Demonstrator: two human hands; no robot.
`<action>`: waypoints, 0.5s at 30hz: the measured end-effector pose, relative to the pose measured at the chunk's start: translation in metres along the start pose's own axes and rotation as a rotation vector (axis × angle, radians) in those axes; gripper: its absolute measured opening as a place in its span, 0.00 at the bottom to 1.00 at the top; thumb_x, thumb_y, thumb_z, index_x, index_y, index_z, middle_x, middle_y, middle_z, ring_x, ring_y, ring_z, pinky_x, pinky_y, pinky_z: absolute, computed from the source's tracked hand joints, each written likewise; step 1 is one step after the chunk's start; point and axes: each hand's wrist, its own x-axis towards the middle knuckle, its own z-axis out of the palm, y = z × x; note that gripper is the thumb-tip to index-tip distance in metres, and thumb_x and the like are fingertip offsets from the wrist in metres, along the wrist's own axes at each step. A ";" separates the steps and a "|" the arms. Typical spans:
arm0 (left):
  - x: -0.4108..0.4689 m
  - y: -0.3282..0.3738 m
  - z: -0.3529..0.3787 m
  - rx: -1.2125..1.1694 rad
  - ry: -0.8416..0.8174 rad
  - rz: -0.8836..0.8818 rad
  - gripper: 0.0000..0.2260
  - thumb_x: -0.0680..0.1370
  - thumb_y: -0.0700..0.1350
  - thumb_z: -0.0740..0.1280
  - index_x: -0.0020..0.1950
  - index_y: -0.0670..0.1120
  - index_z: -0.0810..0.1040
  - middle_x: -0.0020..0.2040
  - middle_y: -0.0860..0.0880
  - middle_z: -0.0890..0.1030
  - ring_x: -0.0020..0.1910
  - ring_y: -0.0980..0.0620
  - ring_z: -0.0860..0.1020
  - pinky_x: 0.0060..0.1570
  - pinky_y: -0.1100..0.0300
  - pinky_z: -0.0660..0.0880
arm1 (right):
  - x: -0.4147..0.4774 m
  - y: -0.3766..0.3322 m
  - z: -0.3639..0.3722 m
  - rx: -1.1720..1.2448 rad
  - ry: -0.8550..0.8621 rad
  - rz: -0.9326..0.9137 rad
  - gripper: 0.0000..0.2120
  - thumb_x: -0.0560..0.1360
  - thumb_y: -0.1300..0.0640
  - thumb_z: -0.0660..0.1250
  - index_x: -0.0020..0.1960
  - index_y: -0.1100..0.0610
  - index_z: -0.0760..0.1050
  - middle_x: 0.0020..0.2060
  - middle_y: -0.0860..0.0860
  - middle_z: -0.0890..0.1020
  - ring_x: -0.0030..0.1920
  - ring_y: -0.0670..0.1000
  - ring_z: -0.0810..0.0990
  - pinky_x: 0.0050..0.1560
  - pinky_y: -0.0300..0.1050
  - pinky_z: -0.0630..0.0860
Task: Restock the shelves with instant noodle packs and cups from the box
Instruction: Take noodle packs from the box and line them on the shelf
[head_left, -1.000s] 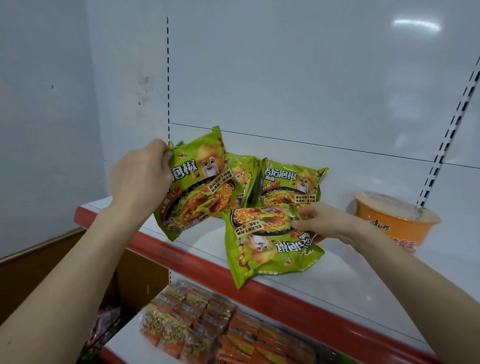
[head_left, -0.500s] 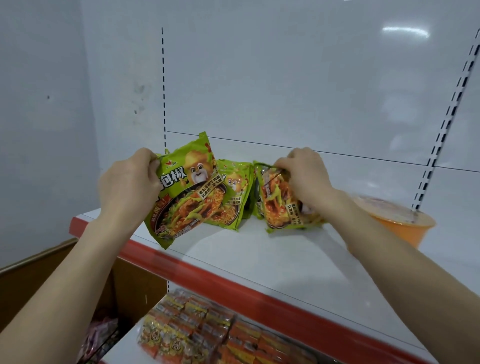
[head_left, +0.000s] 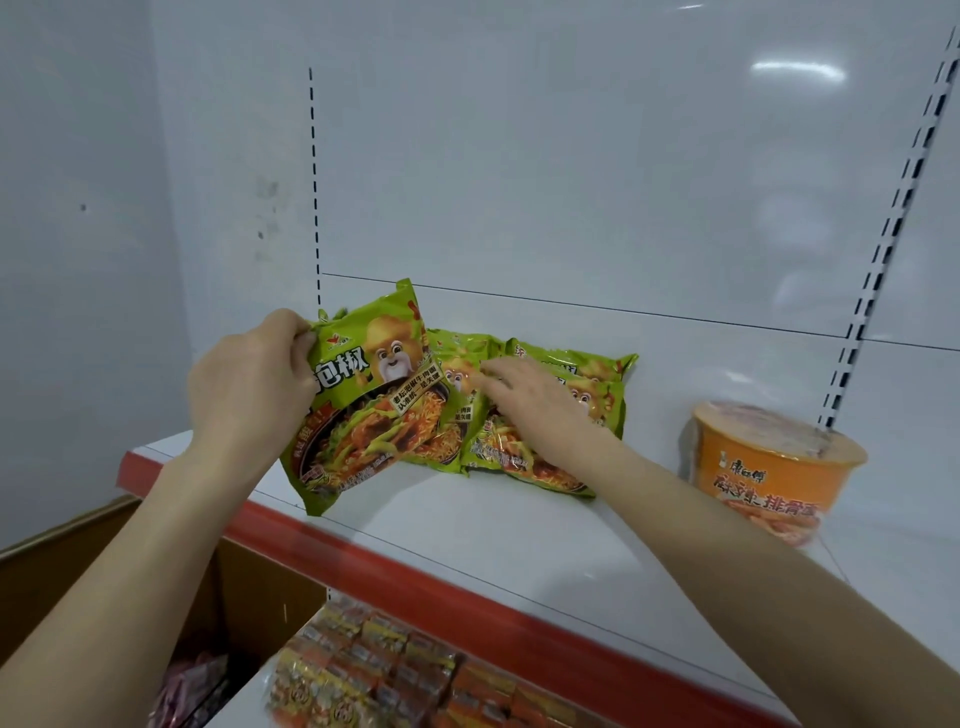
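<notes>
A person's left hand (head_left: 249, 384) grips the top left corner of a green pack (head_left: 374, 405), tilted on a white shelf (head_left: 519, 535). The right hand (head_left: 535, 400), fingers straight, rests flat on more green packs (head_left: 597, 374) just right of it. An orange cup (head_left: 769, 467) stands farther right. A cardboard box (head_left: 104, 561) sits low on the left.

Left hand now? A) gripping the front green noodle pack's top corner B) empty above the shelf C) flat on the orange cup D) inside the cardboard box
A: the left hand curls round the green noodle pack at its top-left corner; the orange cup stands apart, untouched.
</notes>
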 end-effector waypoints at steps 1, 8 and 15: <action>0.000 0.001 0.000 0.000 -0.005 0.001 0.10 0.80 0.42 0.58 0.52 0.37 0.76 0.40 0.36 0.80 0.35 0.39 0.72 0.33 0.54 0.63 | -0.003 0.005 -0.003 0.045 0.039 0.067 0.28 0.67 0.68 0.72 0.66 0.59 0.70 0.64 0.59 0.74 0.65 0.59 0.72 0.68 0.55 0.65; -0.001 0.000 0.002 0.011 0.006 0.031 0.10 0.80 0.41 0.59 0.52 0.37 0.76 0.39 0.35 0.80 0.36 0.35 0.75 0.33 0.52 0.65 | -0.038 0.044 -0.036 0.317 -0.009 0.787 0.25 0.72 0.40 0.64 0.56 0.60 0.70 0.52 0.56 0.77 0.52 0.57 0.75 0.45 0.47 0.71; -0.003 0.004 0.001 0.009 0.009 0.049 0.10 0.80 0.40 0.59 0.50 0.36 0.77 0.38 0.33 0.79 0.37 0.34 0.75 0.33 0.53 0.63 | -0.065 0.047 -0.005 0.857 -0.417 1.015 0.24 0.69 0.39 0.68 0.51 0.59 0.73 0.33 0.54 0.79 0.29 0.52 0.78 0.28 0.42 0.77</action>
